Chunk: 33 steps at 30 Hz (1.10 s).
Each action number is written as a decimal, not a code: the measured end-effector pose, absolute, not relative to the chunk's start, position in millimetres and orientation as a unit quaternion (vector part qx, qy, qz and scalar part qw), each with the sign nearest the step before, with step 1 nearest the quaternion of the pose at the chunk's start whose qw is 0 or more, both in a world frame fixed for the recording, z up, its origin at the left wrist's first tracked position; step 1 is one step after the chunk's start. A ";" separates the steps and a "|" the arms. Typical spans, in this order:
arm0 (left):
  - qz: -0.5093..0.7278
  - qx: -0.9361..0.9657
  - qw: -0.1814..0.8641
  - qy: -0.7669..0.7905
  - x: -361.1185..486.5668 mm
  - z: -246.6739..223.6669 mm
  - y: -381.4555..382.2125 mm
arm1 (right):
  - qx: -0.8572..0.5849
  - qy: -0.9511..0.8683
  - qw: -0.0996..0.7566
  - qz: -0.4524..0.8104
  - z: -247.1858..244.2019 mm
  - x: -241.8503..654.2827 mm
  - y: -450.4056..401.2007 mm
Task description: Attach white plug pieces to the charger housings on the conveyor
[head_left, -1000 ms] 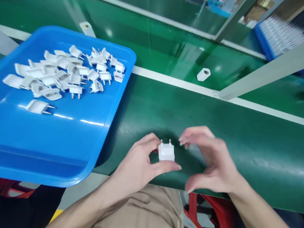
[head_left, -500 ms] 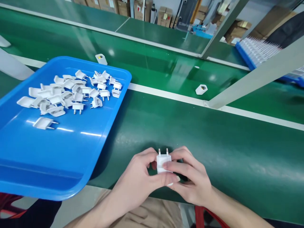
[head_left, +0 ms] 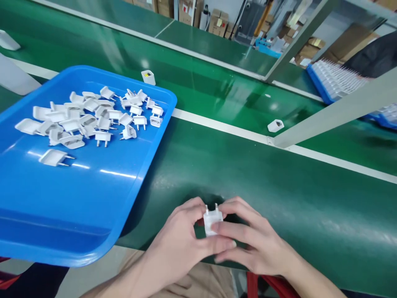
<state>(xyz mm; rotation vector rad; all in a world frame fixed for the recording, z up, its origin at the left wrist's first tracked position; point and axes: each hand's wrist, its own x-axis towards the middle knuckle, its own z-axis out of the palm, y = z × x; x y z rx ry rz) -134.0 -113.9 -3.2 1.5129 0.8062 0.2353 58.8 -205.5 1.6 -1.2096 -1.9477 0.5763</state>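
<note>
A white two-pin plug charger is held between both hands near the front edge of the green bench, its metal pins pointing away from me. My left hand grips it from the left, with the thumb across its lower part. From the right, my right hand closes on it, fingertips on its face and side. The fingers hide the charger's lower end. To the left, a blue tray carries many loose white plug covers with pins.
Behind a white rail, a green conveyor belt bears white open-ended housings, another housing among them. A slanted grey post rises at the right. Beyond it are blue trays of white pinned parts. Cardboard boxes stand at the back.
The housings on the belt have shifted right, and another has come further into view at the far left. Both hands still hold the charger, now slightly lower in the picture.
</note>
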 end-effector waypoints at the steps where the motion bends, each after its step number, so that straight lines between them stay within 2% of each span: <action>1: 0.113 0.686 0.626 0.352 -134.1 -3.3 -113.2 | -0.470 -0.753 0.375 0.268 8.0 61.5 -202.9; 3: 0.139 0.735 0.569 0.340 -133.0 -4.3 -112.1 | -0.486 -0.731 0.359 0.317 19.4 65.0 -196.8; 7: 0.188 0.810 0.469 0.297 -129.4 -13.2 -110.0 | -0.532 -0.740 0.277 0.306 26.9 65.3 -184.4; 8: 0.198 0.819 0.454 0.291 -129.2 -16.9 -109.5 | -0.533 -0.730 0.289 0.314 25.3 65.7 -182.0; 13: 0.220 0.835 0.417 0.282 -132.6 -32.1 -109.1 | -0.580 -0.587 0.468 0.318 9.4 75.8 -179.6; 19: 0.220 0.851 0.393 0.271 -132.3 -32.6 -110.7 | -0.576 -0.586 0.466 0.328 -3.7 80.6 -187.9; 25: 0.195 0.861 0.394 0.256 -134.1 -27.1 -110.8 | -0.602 -0.680 0.357 0.218 8.8 87.7 -188.9; 29: 0.189 0.781 0.511 0.305 -135.9 -25.5 -113.2 | -0.657 -0.689 0.273 0.139 11.5 106.9 -181.6; 33: 0.180 0.676 0.627 0.343 -136.4 -26.2 -111.8 | -0.710 -0.693 0.094 -0.083 -5.2 129.4 -171.8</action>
